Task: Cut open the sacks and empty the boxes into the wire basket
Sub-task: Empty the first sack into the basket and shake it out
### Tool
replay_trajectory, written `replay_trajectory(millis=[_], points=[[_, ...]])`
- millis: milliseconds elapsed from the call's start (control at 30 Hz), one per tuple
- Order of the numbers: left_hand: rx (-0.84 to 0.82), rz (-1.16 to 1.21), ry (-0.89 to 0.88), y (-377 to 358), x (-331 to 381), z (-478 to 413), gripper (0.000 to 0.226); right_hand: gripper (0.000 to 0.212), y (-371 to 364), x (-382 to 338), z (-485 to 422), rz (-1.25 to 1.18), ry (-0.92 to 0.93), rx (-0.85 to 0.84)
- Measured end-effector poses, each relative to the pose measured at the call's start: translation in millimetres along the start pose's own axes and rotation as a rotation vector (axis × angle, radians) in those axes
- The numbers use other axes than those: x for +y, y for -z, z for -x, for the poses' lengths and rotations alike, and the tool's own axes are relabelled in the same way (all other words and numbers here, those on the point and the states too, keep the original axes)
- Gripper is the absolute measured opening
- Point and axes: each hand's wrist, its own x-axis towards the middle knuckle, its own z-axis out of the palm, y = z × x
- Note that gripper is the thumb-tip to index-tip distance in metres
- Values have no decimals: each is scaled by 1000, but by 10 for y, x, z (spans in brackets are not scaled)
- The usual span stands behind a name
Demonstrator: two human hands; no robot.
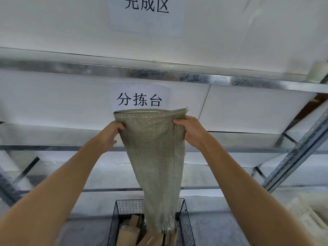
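1 metal rack [106,70], galvanised beams and white panels [53,96], fills the whole background. A perforated upright runs diagonally at right.

1 sack [156,157], grey-green woven, centre of frame. It hangs upside down: stitched hem at top, just below mid-height, and the frayed cut end at bottom centre. The frayed end sits inside the basket, touching or just above the boxes; can't tell which.

1 wire basket [113,224], black mesh, bottom centre, partly cropped by the frame edge.

Boxes [127,233]: brown cardboard, lying jumbled inside the basket. At least 3 visible; exact count unclear because the sack and the frame edge hide the rest.

2 paper signs on the panels, black print:
- upper sign [146,8], top centre, clipped by the frame edge, reads 完成区
- lower sign [139,99], centre, right behind the sack hem, reads 分拣台

2 hands, bare forearms rising from the bottom corners:
- left hand [110,135]: fingers curled, gripping the sack's left edge just under the hem, thumb on the near face
- right hand [191,130]: fingers curled tight, bunching the sack's right edge at the hem

Both hold only the sack, with the fabric pulled taut between them.
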Motion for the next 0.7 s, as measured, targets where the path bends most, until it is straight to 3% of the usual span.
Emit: replay_trajectory(millis=[100,267,433,600,700], points=[[-92,-64,24,-20,80,-17,57,24,76,-52,-2,-38,13,19],[-73,46,-106,-79,124,-87,16,29,240,-20,-70,-146,7,62],[-79,78,-111,-83,257,-59,20,28,312,116,-77,112,-151,-14],[107,-245,-211,-88,339,1,22,18,304,180,-126,162,-117,81],[252,-444,-280,-65,319,-21,21,28,251,166,-169,74,-73,163]])
